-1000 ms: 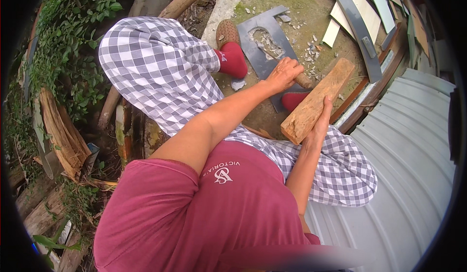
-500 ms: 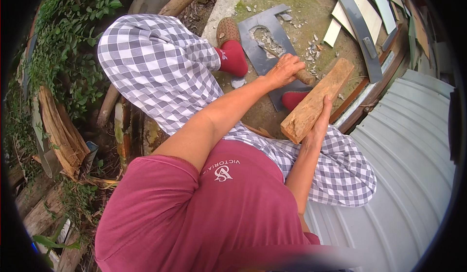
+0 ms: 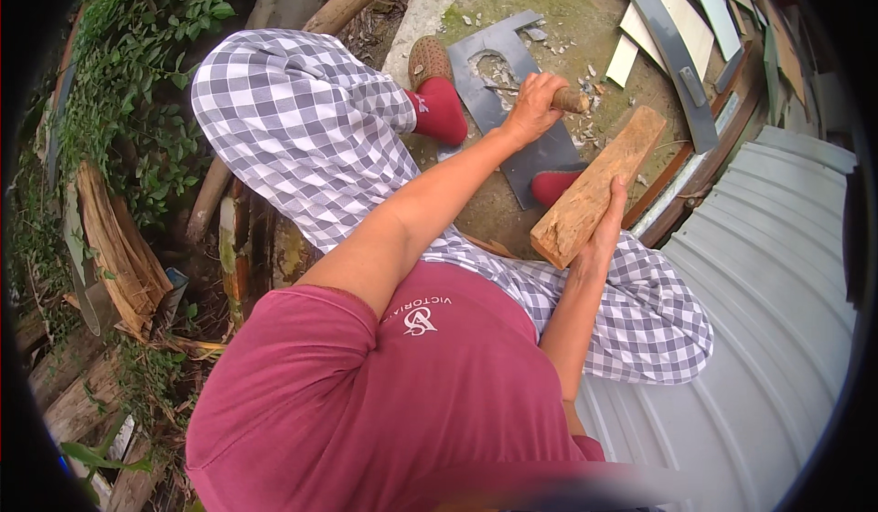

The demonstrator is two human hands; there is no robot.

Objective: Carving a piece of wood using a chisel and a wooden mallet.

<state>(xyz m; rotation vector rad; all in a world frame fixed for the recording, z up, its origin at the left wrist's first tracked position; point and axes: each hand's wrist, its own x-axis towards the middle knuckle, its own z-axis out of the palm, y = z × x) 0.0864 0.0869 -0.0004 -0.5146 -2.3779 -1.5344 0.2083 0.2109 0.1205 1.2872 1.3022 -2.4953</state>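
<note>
My left hand (image 3: 538, 107) is closed round a tool with a thick, round wooden handle (image 3: 571, 100). A thin dark shank shows on the far side of the fist, pointing left over a flat grey board (image 3: 553, 153). That board has a ragged opening near its far end and lies on the ground between my feet. The tool's exact kind and its tip are hard to make out. In my right hand (image 3: 604, 228) is a long, rough block of wood (image 3: 599, 187), gripped near its close end and slanting away to the right, apart from the tool.
Broken grey chips (image 3: 590, 100) litter the mossy concrete. Strips of board (image 3: 668, 45) are piled at the far right, beside a ribbed metal sheet (image 3: 759, 265). Leafy plants (image 3: 119, 82) and split logs (image 3: 114, 247) stand on the left. My red-socked foot (image 3: 441, 114) is beside the board.
My left hand has lifted and shifted away from me with the tool, whose handle end now points more to the right. The wood block in my right hand has barely moved.
</note>
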